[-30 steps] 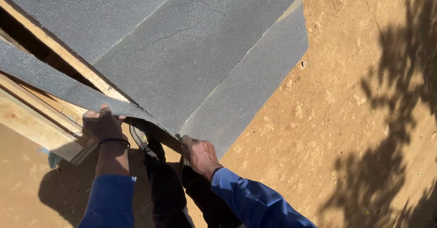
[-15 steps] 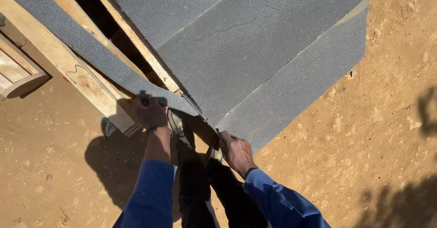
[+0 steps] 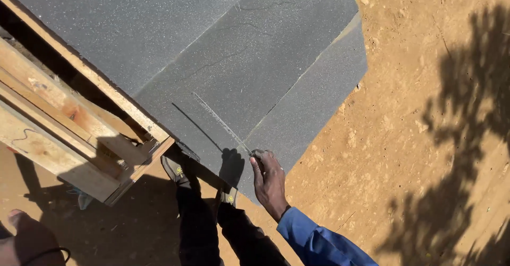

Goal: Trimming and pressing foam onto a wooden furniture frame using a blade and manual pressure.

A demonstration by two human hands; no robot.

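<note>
The view looks straight down from the person's head. Nearest, at the lower left corner, the left hand is a dark blur cut off by the edge, with a thin band at the wrist; whether it is clenched or loose cannot be told, and it touches nothing visible.

Just left of the right hand's wrist stand the person's dark trouser legs, with two shoe toes poking out beneath the sheet's near edge.

The right hand, in a blue sleeve, is clenched around the near end of a thin, straight metal strip. What kind of tool it is cannot be made out. The strip runs up and to the left, away from the grip, lying flat on a dark grey speckled sheet. Its thin shadow lies on the sheet just left of it.

The sheet spreads away from the grip in overlapping layers, covering most of the upper picture. To the grip's left, under the sheet's edge, sits a frame of pale wooden beams.

To the right of the grip lies bare reddish dirt ground, with a tree's shadow across it farther right.
</note>
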